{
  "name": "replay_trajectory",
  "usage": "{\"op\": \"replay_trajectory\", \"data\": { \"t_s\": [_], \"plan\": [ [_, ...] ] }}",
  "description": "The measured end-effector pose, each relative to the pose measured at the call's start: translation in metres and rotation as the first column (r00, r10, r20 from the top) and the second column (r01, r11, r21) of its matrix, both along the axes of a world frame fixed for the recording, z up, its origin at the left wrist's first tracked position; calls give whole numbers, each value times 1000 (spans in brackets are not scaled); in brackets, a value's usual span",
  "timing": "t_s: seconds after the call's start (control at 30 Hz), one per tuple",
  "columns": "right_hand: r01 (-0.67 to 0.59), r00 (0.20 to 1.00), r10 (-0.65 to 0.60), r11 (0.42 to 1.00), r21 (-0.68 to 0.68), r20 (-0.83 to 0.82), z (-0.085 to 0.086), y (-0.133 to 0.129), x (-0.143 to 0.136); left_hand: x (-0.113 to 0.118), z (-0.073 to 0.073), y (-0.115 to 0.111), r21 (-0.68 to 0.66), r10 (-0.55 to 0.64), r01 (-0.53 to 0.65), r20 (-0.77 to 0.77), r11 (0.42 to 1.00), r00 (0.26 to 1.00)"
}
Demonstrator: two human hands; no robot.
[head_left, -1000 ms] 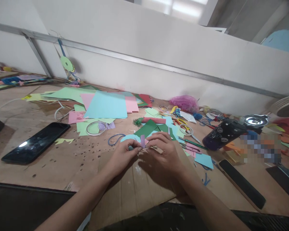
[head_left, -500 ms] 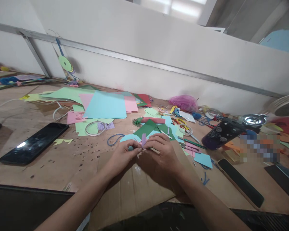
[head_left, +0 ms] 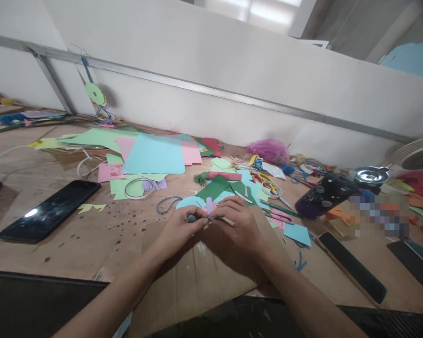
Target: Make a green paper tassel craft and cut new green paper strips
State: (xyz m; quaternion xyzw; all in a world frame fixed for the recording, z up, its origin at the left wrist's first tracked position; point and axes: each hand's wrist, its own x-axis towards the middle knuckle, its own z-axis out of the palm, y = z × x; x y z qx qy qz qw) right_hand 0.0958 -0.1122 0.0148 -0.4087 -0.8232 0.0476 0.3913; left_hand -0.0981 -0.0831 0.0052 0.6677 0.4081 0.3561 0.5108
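My left hand (head_left: 185, 225) and my right hand (head_left: 238, 220) meet above a piece of brown cardboard (head_left: 190, 291). Between their pinched fingertips is a small strip of purple paper (head_left: 209, 205), standing upright. Both thumbs and forefingers press on its lower end, which the fingers partly hide. Just beyond the hands lie light blue paper (head_left: 190, 202) and dark green paper (head_left: 213, 188). A red paper roll (head_left: 225, 176) with a green fringe rests behind them.
A black phone (head_left: 49, 211) lies at the left and another phone (head_left: 352, 267) at the right. Coloured sheets (head_left: 155, 155) are piled at the back. A dark tumbler (head_left: 324, 195), cutters (head_left: 280, 215) and a tape ring (head_left: 139, 188) lie around the cardboard.
The fingertips have shifted slightly on the purple paper strip and drawn closer together. Both hands stay in about the same place; nothing else has visibly moved.
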Motion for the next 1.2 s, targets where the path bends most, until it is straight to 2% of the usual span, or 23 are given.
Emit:
{"op": "replay_trajectory", "data": {
  "t_s": [0.1,0.2,0.37,0.63,0.97,1.07,1.2],
  "plan": [
    [8,1000,-8,1000,-16,-7,0,0,0,-1,0,-1,39,19,-17,-42,999,999],
    [7,1000,-7,1000,-8,-9,0,0,-1,-1,-1,-2,136,48,-36,-89,990,995],
    [4,1000,-4,1000,-7,8,-1,1,0,-2,-5,-2,328,132,-70,-171,942,976],
    [16,1000,-16,1000,-8,-9,-1,1,-1,-2,-4,-4,489,165,-25,-246,872,955],
    [37,996,-33,998,-44,81,5,0,-1,-2,-4,-4,557,171,46,-331,830,928],
    [55,996,-51,996,-63,69,8,0,-2,-1,-4,-2,534,149,42,-309,845,939],
    [91,996,-89,992,-89,32,11,0,-2,0,0,-2,441,79,47,-262,896,962]
  ]
}}
